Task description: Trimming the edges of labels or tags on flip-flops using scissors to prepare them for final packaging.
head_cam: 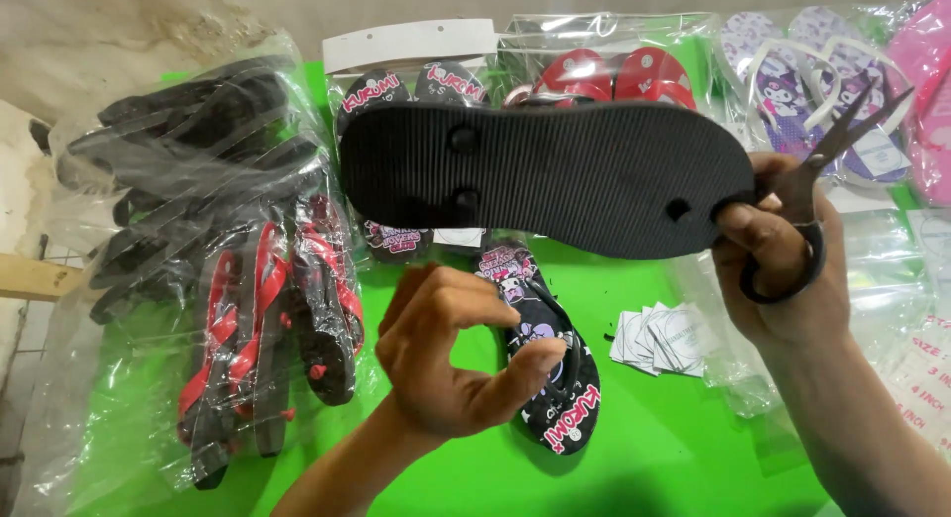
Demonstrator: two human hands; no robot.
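We see the right hand gripping a black flip-flop by its toe end, sole turned toward the camera and held level above the green table; the same hand also has a pair of scissors hooked on its fingers, blades pointing up and to the right. The left hand hovers just below the sole, empty, its thumb and fingers curled loosely into a ring and touching nothing. Under it lies a black printed flip-flop, with a small stack of paper tags beside it. Bagged black and red sandals sit at the left.
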